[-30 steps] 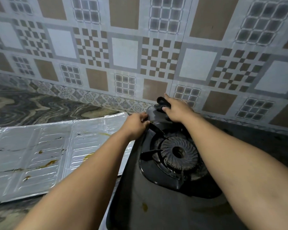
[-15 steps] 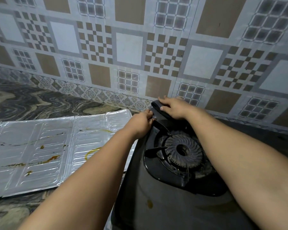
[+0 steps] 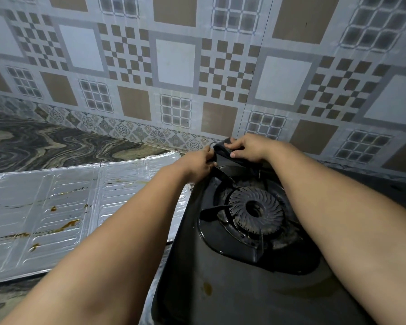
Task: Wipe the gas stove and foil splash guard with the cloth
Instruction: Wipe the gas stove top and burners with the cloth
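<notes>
Fingers of both hands, left hand (image 3: 198, 164) and right hand (image 3: 247, 148), pinch one dark cloth (image 3: 223, 152) at the far edge of one stove (image 3: 232, 277); one foil guard (image 3: 56, 212) lies left.

Dim, cool indoor light is falling across the scene; its source is lying outside the frame. The foil splash guard (image 3: 63, 207) is catching the brightest glare, its ridges throwing pale highlights. The gas stove (image 3: 232, 266) is reading nearly black, with only faint sheen showing on its top and detail around the burner (image 3: 253, 209) sinking into shadow. The forearms are shading the stove surface beneath them. Wide-angle distortion is bending the tiled wall (image 3: 174, 62) lines toward the edges. Upper wall tiles are looking soft and slightly blurred; centre detail is staying sharper.
</notes>
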Available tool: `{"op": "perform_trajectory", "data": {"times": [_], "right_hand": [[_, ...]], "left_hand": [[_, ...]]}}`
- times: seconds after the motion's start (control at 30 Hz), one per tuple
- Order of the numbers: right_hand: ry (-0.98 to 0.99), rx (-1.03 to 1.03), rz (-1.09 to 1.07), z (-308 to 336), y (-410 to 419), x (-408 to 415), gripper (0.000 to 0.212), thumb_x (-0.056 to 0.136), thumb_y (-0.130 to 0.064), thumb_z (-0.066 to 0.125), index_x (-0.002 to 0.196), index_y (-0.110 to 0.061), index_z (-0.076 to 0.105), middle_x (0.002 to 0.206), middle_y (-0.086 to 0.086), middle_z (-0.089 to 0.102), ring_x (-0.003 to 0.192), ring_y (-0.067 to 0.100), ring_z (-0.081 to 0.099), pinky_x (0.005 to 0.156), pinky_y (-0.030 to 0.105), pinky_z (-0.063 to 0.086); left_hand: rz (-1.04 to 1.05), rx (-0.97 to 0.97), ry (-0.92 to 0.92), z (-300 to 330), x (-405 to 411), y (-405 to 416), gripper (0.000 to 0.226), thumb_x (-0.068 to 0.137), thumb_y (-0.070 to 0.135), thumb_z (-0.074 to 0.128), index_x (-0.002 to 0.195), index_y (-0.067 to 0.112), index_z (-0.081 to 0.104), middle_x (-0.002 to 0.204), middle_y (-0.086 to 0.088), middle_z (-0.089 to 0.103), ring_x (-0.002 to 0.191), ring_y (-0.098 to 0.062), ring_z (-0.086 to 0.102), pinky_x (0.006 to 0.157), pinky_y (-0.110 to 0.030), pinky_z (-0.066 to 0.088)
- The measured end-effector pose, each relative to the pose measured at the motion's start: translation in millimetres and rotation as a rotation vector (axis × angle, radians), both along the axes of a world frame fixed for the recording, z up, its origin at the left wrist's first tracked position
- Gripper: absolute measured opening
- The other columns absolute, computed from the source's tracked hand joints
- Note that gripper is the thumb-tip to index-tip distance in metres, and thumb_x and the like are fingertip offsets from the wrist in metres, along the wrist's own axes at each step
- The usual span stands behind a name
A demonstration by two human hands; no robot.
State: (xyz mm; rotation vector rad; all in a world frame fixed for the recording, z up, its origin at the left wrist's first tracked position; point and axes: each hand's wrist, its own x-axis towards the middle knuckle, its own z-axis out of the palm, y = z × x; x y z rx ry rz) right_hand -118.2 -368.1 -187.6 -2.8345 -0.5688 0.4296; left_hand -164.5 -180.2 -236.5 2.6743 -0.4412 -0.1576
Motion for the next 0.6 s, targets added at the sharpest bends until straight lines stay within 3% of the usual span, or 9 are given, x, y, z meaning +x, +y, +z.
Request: {"op": "perform_trajectory", "data": {"times": [0.17, 0.27, 0.37, 0.47, 0.6], "right_hand": [[0.026, 0.053, -0.053, -1, -8, 1, 0.046, 0.095, -0.023, 0.060, 0.140, -0.026, 0.049, 0.157, -0.004, 0.028, 0.145, 0.017, 0.026, 0.117, 0.029, 0.012], [0.053, 0.085, -0.077, -2, -15, 1, 0.047, 0.095, -0.021, 0.059, 0.141, -0.024, 0.048, 0.158, -0.001, 0.026, 0.146, 0.016, 0.022, 0.117, 0.027, 0.009], [0.066, 0.101, -0.104, -4, -25, 2, 0.048, 0.095, -0.022, 0.059, 0.141, -0.024, 0.047, 0.159, 0.000, 0.025, 0.147, 0.016, 0.020, 0.118, 0.028, 0.007], [0.073, 0.131, -0.145, -6, -34, 2, 0.047, 0.095, -0.021, 0.060, 0.140, -0.023, 0.049, 0.158, 0.000, 0.025, 0.147, 0.017, 0.019, 0.121, 0.034, 0.006], [0.047, 0.175, -0.205, -9, -50, -4, 0.043, 0.096, -0.021, 0.058, 0.138, -0.026, 0.052, 0.157, -0.005, 0.028, 0.146, 0.017, 0.022, 0.120, 0.032, 0.009]], "left_hand": [[0.014, 0.009, 0.014, 4, 3, -6, 0.055, 0.103, 0.027, 0.043, 0.153, 0.008, 0.028, 0.164, -0.008, 0.010, 0.146, -0.030, 0.027, 0.115, -0.031, 0.022], [-0.006, 0.030, 0.040, 8, 7, -9, 0.045, 0.103, 0.027, 0.043, 0.140, 0.000, 0.042, 0.156, -0.016, 0.028, 0.135, -0.035, 0.041, 0.104, -0.034, 0.031], [-0.008, 0.043, 0.053, 11, 13, -13, 0.044, 0.102, 0.030, 0.046, 0.132, -0.002, 0.047, 0.152, -0.017, 0.032, 0.131, -0.034, 0.044, 0.101, -0.033, 0.033], [-0.020, 0.038, 0.052, 15, 20, -20, 0.048, 0.099, 0.036, 0.052, 0.132, 0.000, 0.051, 0.155, -0.016, 0.030, 0.129, -0.033, 0.046, 0.102, -0.036, 0.036], [-0.028, 0.027, 0.055, 20, 28, -27, 0.058, 0.095, 0.040, 0.058, 0.142, 0.009, 0.045, 0.152, -0.011, 0.039, 0.135, -0.031, 0.042, 0.109, -0.039, 0.033]]}}
